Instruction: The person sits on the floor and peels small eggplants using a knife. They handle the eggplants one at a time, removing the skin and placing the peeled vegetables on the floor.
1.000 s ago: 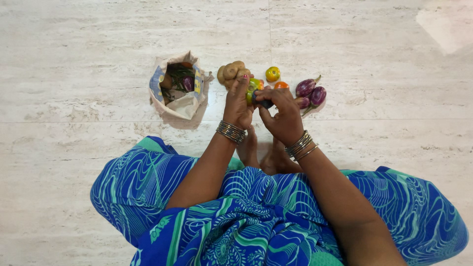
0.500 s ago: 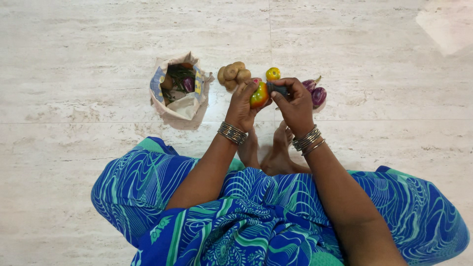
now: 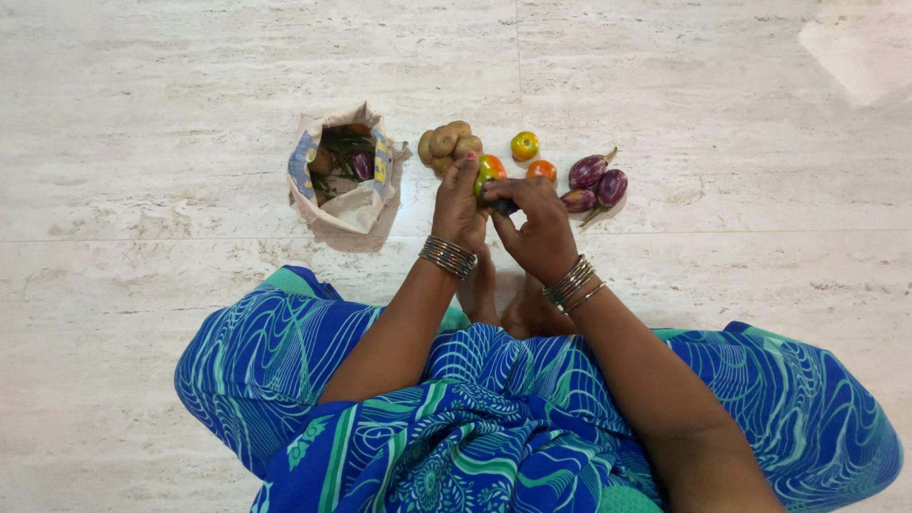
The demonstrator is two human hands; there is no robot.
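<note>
I sit on a pale stone floor in a blue and green patterned garment. My left hand [image 3: 458,204] is closed around a red and green tomato [image 3: 490,168], held just above the floor. My right hand [image 3: 537,228] meets it from the right, fingers curled on a small dark object [image 3: 501,205] pressed against the tomato's underside. What the dark object is cannot be made out. Both wrists wear metal bangles.
Potatoes [image 3: 446,142] lie in a heap just beyond my left hand. A yellow-green tomato [image 3: 524,145], an orange tomato [image 3: 541,170] and three purple eggplants [image 3: 598,176] lie to the right. An open paper bag [image 3: 347,204] with vegetables stands at the left. My bare feet [image 3: 513,304] rest below the hands.
Both hands have drawn back toward me from their reach half a second ago. The right hand has left the eggplants, uncovering the orange tomato, and the dark object is now under the tomato.
</note>
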